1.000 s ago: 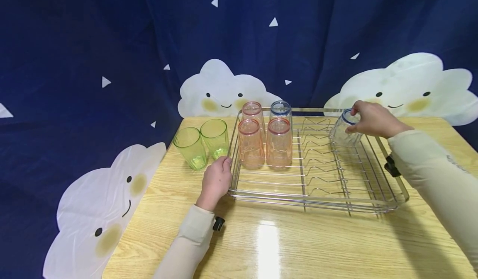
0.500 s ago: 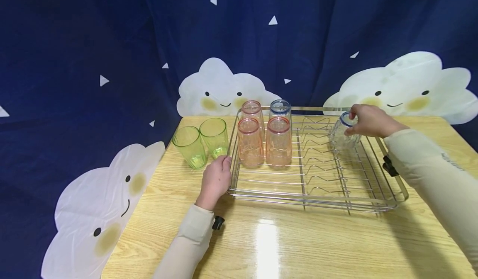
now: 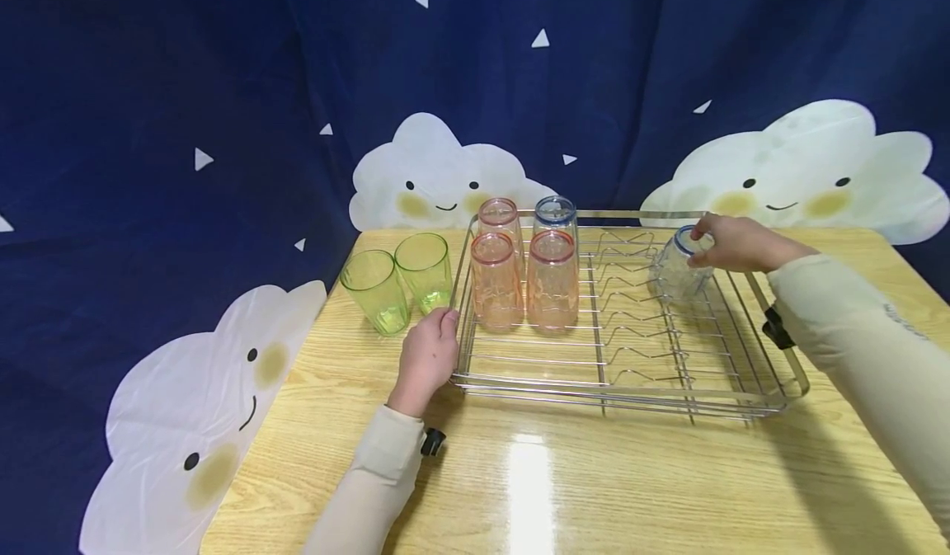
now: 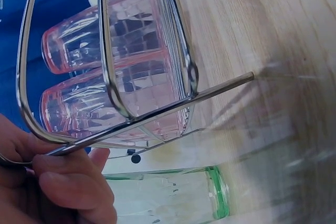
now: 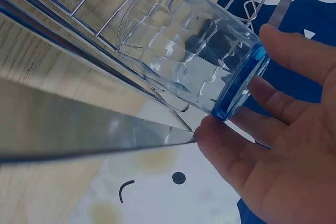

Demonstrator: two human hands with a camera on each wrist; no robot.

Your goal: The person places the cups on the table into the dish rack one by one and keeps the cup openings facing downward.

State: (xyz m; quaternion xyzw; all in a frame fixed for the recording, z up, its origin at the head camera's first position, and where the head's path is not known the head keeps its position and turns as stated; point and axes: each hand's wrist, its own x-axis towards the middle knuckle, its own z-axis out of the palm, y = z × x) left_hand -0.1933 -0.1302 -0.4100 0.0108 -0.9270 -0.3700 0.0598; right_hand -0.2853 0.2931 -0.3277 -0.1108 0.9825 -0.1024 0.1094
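Observation:
My left hand (image 3: 429, 353) grips the left side of a wire dish rack (image 3: 631, 214); in the left wrist view its fingers (image 4: 71, 190) curl around the rack's metal wire. At the rack's back right, my right hand (image 3: 745, 244) holds a clear glass (image 3: 675, 279) upside down by its blue base. The right wrist view shows the thumb and fingers spread around that base, with the glass's mouth down at the rack wires. Upside-down pink glasses (image 3: 552, 291) and a clear glass with a blue base (image 3: 557, 214) stand in the rack's left part.
Two green glasses (image 3: 376, 291) stand upright on the wooden table (image 3: 356, 448), left of the rack and close to the left hand. A row of bent wire dividers (image 3: 631, 320) runs down the rack's middle. A dark blue curtain (image 3: 475, 52) with clouds hangs behind.
The clear glass under my right hand has shifted slightly left and down, with its base a little more level. My left hand keeps its grip on the rack.

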